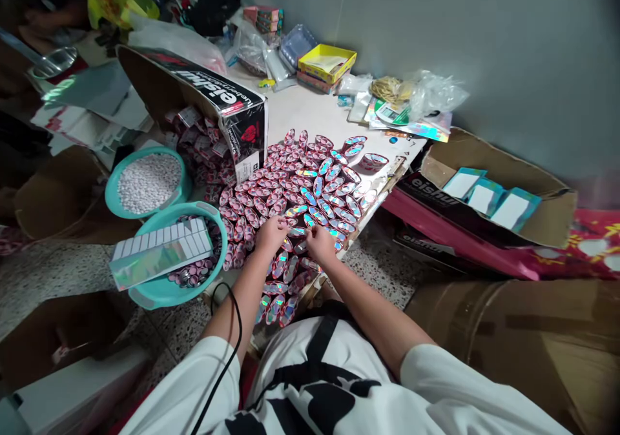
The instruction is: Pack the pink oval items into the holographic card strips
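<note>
Many small oval pieces with red-and-white patterned sides stand packed together on the white table. Those on the right carry shiny rainbow-coloured tops, while the ones on the left show pinkish tops. Over the middle of this group, my left hand is closed, with thumb and fingertips pinched together. My right hand is likewise closed, a short way to its right, with its fingertips just above the shiny tops. What either pinch holds is too small to make out. More oval pieces stand at the table's near edge.
Left of the table are a turquoise basin of small white pieces and another basin bearing a shiny box. A tipped carton spills packets. An open carton with cards stands right. A cable hangs by my left arm.
</note>
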Demonstrator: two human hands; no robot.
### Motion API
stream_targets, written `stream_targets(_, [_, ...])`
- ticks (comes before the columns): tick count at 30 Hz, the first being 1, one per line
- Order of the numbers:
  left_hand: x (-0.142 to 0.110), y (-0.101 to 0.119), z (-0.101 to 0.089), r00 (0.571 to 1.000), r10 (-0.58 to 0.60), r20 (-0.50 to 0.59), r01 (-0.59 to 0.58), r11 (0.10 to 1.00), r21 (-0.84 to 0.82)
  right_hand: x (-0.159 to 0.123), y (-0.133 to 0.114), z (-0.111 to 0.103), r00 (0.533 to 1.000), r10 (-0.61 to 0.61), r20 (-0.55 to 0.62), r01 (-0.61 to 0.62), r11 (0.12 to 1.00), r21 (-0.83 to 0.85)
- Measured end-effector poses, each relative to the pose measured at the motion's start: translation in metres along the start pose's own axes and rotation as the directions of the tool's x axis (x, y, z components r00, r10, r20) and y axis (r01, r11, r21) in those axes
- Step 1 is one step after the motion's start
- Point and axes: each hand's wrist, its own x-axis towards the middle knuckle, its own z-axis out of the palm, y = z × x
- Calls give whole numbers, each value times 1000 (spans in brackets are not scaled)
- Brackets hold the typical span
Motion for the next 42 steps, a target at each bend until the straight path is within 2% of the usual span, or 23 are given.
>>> stream_targets(5, [2,2,4,1000,-28,-8,28,999,-40,0,1,6,998,-56,-31,52,993,-110])
stream_targets(10, [4,4,7,999,-40,-37,39,999,-31,-1,3,8,972,-218,-89,189,947,-261])
stream_targets(13, [5,8,7,998,-46,-33,47,999,12,0,5,8,961,-264,-86,222,916,-335])
stream_targets(19, [0,11,6,998,-52,-37,55,996,76,1,6,7,945,-319,-72,270,884,-383])
stream_targets(25, [2,4,15,998,-15,-57,21,995,93,5,11,11,911,-407,-63,346,838,-423])
stream_targets(29, [4,-2,19,997,1,-76,6,996,86,9,16,16,907,-413,-80,336,826,-453])
stream_targets(35, [3,0,19,996,-48,-70,54,994,91,10,17,19,890,-443,-108,358,826,-436])
stream_targets(39, [5,5,18,997,-28,-72,37,992,122,7,14,16,926,-332,-180,269,915,-302])
stream_targets(42, [10,5,14,990,32,-137,-5,982,190,7,13,12,955,-220,-200,192,969,-153])
